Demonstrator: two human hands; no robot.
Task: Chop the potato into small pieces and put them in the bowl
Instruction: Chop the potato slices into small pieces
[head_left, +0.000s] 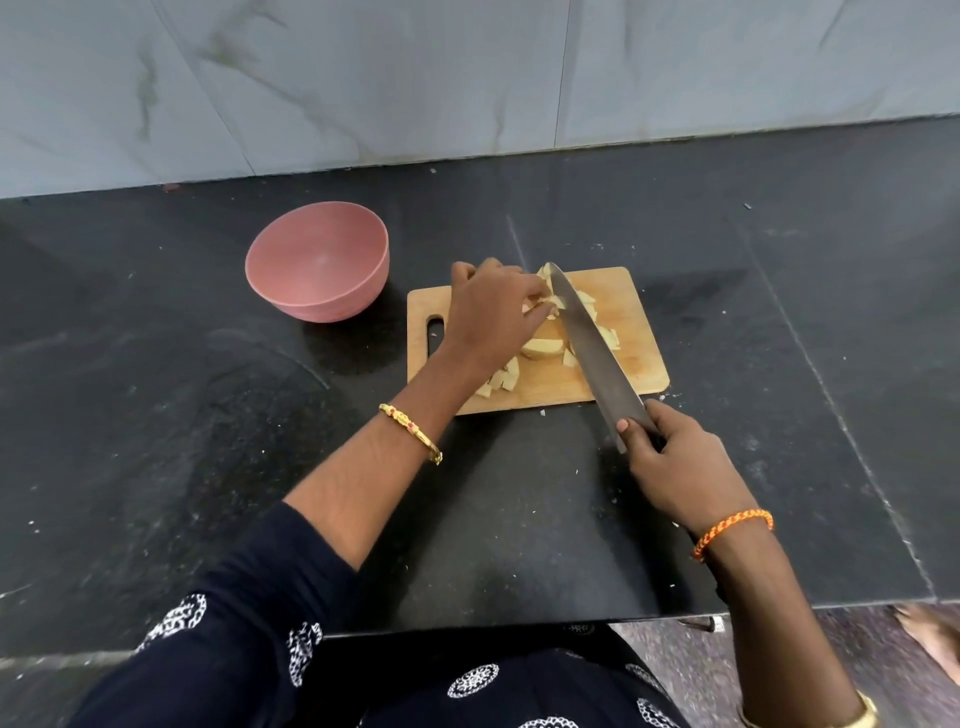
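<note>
A wooden cutting board (631, 358) lies on the black counter with several pale potato pieces (540, 347) scattered on it. My left hand (493, 312) is over the board, its fingers pinching a potato piece against the blade's left side. My right hand (675, 462) grips the handle of a large knife (589, 345) whose blade runs diagonally across the board, tip at the far edge. A pink bowl (318, 260) stands to the left of the board with nothing visible inside it.
The black stone counter (208, 415) stretches wide on both sides, with small crumbs scattered about. A grey marbled wall (467, 78) rises behind it. The counter's front edge runs near my body, and a foot (932, 639) shows on the floor at the lower right.
</note>
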